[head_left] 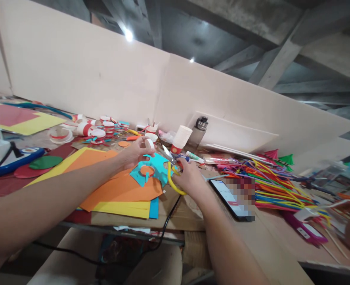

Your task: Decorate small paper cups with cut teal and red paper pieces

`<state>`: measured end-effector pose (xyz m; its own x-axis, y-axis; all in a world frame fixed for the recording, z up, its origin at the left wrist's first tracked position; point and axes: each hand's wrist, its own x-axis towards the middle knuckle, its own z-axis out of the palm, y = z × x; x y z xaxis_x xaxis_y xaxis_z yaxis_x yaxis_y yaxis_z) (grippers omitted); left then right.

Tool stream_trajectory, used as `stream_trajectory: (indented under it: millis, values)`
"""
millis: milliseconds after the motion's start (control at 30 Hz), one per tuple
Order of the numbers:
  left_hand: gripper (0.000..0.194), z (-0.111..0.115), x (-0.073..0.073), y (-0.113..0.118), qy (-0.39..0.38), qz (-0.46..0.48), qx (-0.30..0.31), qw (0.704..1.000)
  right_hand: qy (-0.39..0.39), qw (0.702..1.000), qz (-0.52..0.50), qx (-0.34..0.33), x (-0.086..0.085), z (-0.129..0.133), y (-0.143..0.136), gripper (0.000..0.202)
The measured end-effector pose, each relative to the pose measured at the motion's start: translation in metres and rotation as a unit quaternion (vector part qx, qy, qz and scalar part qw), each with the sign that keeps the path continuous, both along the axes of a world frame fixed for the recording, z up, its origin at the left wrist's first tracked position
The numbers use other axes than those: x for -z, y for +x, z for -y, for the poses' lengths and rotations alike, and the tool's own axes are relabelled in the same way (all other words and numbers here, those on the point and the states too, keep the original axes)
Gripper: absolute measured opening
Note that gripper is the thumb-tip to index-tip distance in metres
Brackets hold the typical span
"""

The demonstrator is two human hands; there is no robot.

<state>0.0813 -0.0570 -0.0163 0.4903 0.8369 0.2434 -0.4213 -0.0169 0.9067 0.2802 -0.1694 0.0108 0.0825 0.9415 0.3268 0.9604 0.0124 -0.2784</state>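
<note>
My left hand (134, 152) pinches a small white ring-shaped piece (150, 145), perhaps cut from a paper cup, above the sheets. To its right, my right hand (190, 177) is closed on scissors (171, 179) with yellow handles. Their silver blades point up and left, towards the white piece but apart from it. Below the hands lies a cut-up turquoise sheet (159, 168), with an orange disc (147, 171) and a small turquoise strip on it. Orange sheets (124, 190) and yellow sheets (130, 209) are stacked underneath.
Behind stand stacked paper cups (182, 138) and a bottle (199, 132). Red-and-white cup pieces (97, 135) crowd the back left. A phone (230, 200) lies right of my right hand, near colourful pipe cleaners (282, 188). A black cable (170, 215) hangs over the table edge.
</note>
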Motion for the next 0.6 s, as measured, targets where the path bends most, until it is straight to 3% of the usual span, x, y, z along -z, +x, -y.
stream_trajectory:
  millis: [100,200,267,400,600]
  values:
    - [0.054,0.003,0.000,0.001,-0.005,-0.008,-0.003,1.000,0.064,0.982,-0.174,-0.044,0.003,-0.009,-0.003,0.055]
    - [0.057,0.009,0.002,0.006,0.007,-0.018,0.011,1.000,0.064,0.916,-0.378,-0.114,0.009,-0.016,-0.012,0.054]
    - [0.052,0.013,0.005,0.011,0.025,-0.018,0.013,0.999,0.075,0.871,-0.460,-0.153,0.014,-0.018,-0.021,0.052]
    - [0.038,0.021,0.013,0.023,0.063,-0.010,0.016,0.998,0.108,0.831,-0.512,-0.189,0.019,-0.019,-0.037,0.056]
    - [0.035,0.032,0.011,0.030,-0.019,0.034,0.087,0.995,0.114,0.833,-0.506,-0.193,0.018,-0.018,-0.038,0.058]
